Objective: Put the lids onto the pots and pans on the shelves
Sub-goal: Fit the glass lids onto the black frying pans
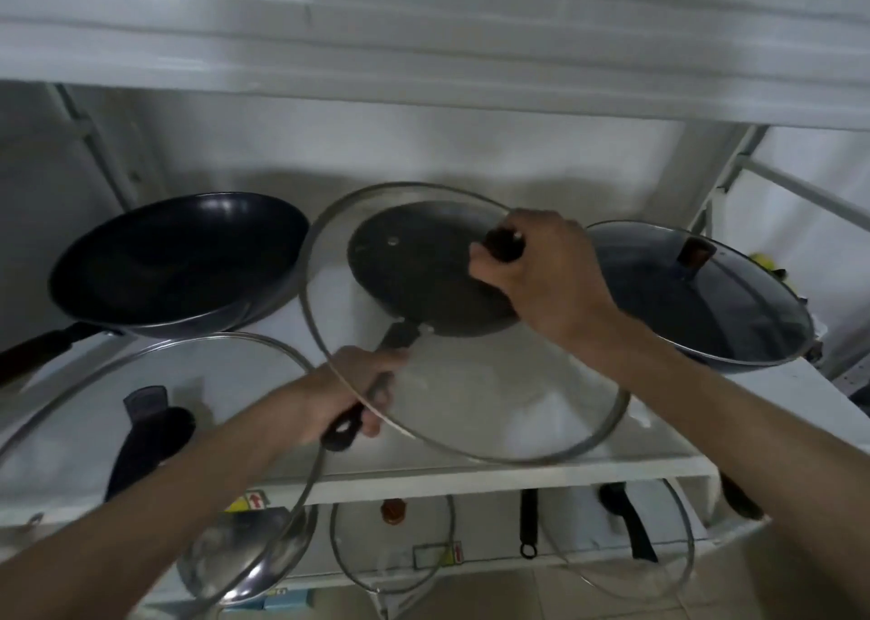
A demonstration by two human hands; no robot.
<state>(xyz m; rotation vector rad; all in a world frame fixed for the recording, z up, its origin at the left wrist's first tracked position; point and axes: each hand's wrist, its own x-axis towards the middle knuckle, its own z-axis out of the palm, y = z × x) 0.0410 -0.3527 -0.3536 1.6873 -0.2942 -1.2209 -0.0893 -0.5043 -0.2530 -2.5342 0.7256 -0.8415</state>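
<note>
Glass lid [494,384], steel-rimmed and broad, held tilted over the small dark frying pan [423,280] in the middle of the shelf [659,450]. Right hand [551,275] clenched around the lid's dark knob [506,245], far rim raised, near rim dipping past the shelf's front edge. Left hand [358,388] closed on the pan's black handle [358,412], probably to steady the pan while the lid comes down. Lid plainly wider than this pan, so likely a poor match; a better fit perhaps the open wok [179,261] just to the left, bare of any cover. To the right, a wok with lid [696,299] already on, near the right wrist. A second glass lid [155,412] at the front left, its rim crossed by the left forearm; resting or leaning, cannot tell. Room tight: pans nearly touching side by side, the upper shelf [423,54] low overhead, metal frame struts [734,162] close at the right. Freest path toward the viewer, out over the front edge. Lower shelf [471,567] beneath, with more glass lids [390,544] and dark handles [529,525] showing.
</note>
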